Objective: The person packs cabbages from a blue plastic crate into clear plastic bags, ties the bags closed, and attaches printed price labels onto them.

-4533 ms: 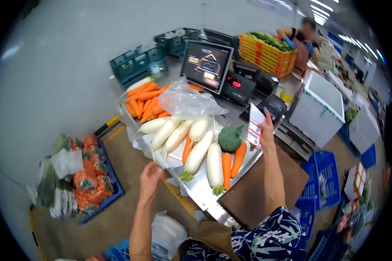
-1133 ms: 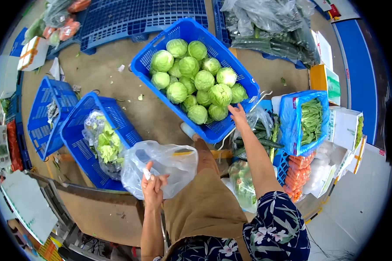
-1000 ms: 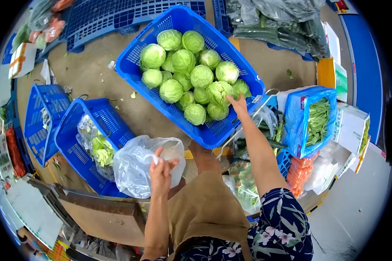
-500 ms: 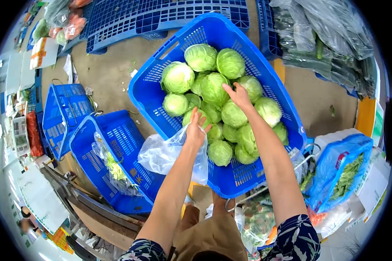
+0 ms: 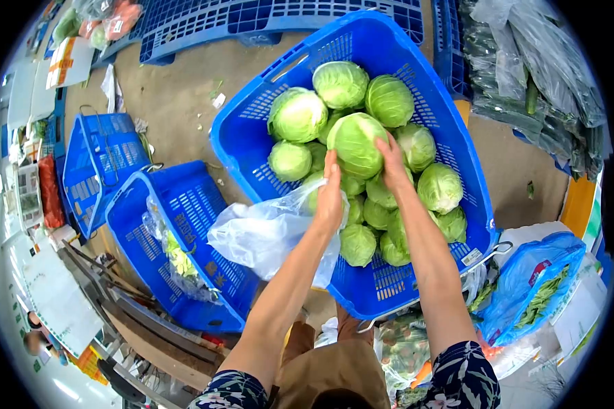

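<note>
A round green cabbage (image 5: 356,144) is clasped between my two hands, above the other cabbages in a large blue crate (image 5: 235,140). My left hand (image 5: 329,199) presses its fingers against the cabbage's lower left side. From that same hand hangs a clear plastic bag (image 5: 262,235), bunched over the crate's left rim; how the hand grips the bag is hidden. On the cabbage's right side, my right hand (image 5: 393,167) curves its fingers and thumb around it. Several more cabbages (image 5: 297,114) lie loosely piled around and below my hands.
Two smaller blue baskets (image 5: 184,204) stand at left, one holding plastic and leafy scraps (image 5: 181,262). Blue pallets (image 5: 266,17) line the back. Plastic-wrapped dark green produce (image 5: 532,75) sits at far right. A blue bag of greens (image 5: 535,290) lies at lower right.
My hands have closed in on one cabbage from both sides, and it now appears raised nearer to me. The plastic bag has moved along with my left hand.
</note>
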